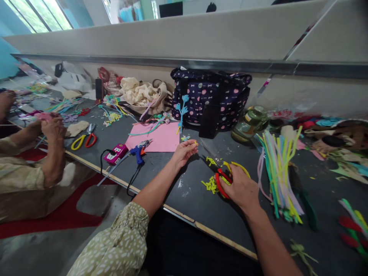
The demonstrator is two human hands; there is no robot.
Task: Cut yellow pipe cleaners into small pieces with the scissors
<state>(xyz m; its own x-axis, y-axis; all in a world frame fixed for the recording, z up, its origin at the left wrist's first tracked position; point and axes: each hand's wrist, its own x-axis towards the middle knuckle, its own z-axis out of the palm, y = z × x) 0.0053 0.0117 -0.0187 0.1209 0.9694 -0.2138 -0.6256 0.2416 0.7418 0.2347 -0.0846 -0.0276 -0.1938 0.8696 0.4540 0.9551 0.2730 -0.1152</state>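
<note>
My left hand (185, 153) pinches a tiny yellow piece (196, 143) between thumb and fingertips above the grey table. My right hand (241, 186) grips the red and yellow handles of a pair of scissors (220, 168). The scissor blades are parted and point toward my left hand without touching it. Small yellow-green cut pieces (211, 184) lie in a heap beside and below the scissors, with a few more near the blades. Behind my left hand is a sheet of pink paper (161, 138), and a blue pipe-cleaner flower (182, 109) stands by its right edge.
On the right lie a bundle of coloured pipe cleaners (280, 172) and a green jar (250, 123). A dark patterned bag (227, 97) and phone (209, 120) are behind. Leftward are a blue glue gun (139, 152), second scissors (86, 140) and another person's hands (53, 124).
</note>
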